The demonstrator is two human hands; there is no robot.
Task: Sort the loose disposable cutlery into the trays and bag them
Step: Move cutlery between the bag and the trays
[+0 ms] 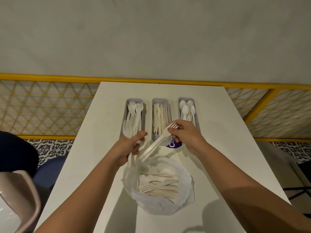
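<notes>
Three grey trays stand in a row on the white table (218, 132): the left tray (124, 115) holds forks, the middle tray (169, 115) knives, the right tray (196, 115) spoons. A clear plastic bag (185, 190) near me holds several forks and knives. My left hand (130, 148) grips the bag's handle and a bunch of white cutlery. My right hand (185, 134) pinches a bundle of forks (156, 143) near the tines, their handles pointing down into the bag's mouth.
A purple-labelled item (175, 145) lies partly hidden under my right hand, by the middle tray. A yellow lattice railing (50, 106) runs behind the table. A beige chair (20, 199) and a dark blue seat (48, 170) are at the left.
</notes>
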